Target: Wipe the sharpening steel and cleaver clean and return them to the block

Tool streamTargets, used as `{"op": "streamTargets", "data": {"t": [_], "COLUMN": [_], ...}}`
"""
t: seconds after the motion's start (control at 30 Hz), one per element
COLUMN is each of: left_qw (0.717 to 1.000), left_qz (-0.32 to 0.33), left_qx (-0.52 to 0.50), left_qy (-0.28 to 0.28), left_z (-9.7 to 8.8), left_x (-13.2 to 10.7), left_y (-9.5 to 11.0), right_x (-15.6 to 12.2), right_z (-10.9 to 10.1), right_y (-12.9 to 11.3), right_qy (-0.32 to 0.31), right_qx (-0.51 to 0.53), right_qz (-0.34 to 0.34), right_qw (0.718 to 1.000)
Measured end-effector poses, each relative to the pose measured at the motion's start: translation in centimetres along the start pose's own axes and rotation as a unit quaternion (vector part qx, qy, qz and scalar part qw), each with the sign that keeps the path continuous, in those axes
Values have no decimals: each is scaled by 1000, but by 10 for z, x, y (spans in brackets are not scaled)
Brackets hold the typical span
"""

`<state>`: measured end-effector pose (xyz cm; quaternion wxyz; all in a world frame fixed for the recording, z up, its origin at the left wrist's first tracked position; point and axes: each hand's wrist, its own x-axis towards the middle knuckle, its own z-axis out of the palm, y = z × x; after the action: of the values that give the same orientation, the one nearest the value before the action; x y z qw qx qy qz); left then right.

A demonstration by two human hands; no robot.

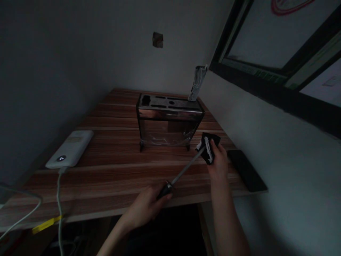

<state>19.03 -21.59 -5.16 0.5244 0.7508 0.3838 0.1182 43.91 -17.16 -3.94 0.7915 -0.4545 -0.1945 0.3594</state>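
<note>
My left hand is wrapped round the black handle of a sharpening steel, whose long grey rod points up and to the right. In my right hand is a folded black and white cloth, pinched about the rod's far end, so the tip is hidden. Behind both hands stands a knife block with a slotted metal top and a clear front. One item wrapped in grey printed plastic sticks up from its right slot; what it is I cannot make out.
A white power bank with a cable lies on the wood-grain table at left. Near the right edge rests a black phone-like slab. Walls close in on both sides, with a dark-framed window on the right.
</note>
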Motion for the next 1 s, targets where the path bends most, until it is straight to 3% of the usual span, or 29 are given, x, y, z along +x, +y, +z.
{"op": "streamTargets", "data": {"t": [0.27, 0.43, 0.53, 0.73, 1.0], "left_qw": [999, 1000, 999, 997, 995], "left_qz": [-9, -24, -36, -30, -18], "left_qx": [35, -1, -32, -69, -92], "left_qy": [9, -2, -7, 13, 38], "left_z": [1, 2, 3, 7, 9], "left_x": [-1, 0, 0, 1, 0], "left_y": [-3, -3, -5, -10, -13], "right_x": [-13, -37, -54, -92, -119], "right_z": [0, 7, 10, 14, 12], "right_y": [7, 15, 23, 40, 55], "right_qy": [3, -61, -63, -124, -163], "right_qx": [-7, -38, -47, -86, -166], "right_qz": [-1, 17, 40, 96, 86], "right_qw": [1000, 997, 996, 984, 969]}}
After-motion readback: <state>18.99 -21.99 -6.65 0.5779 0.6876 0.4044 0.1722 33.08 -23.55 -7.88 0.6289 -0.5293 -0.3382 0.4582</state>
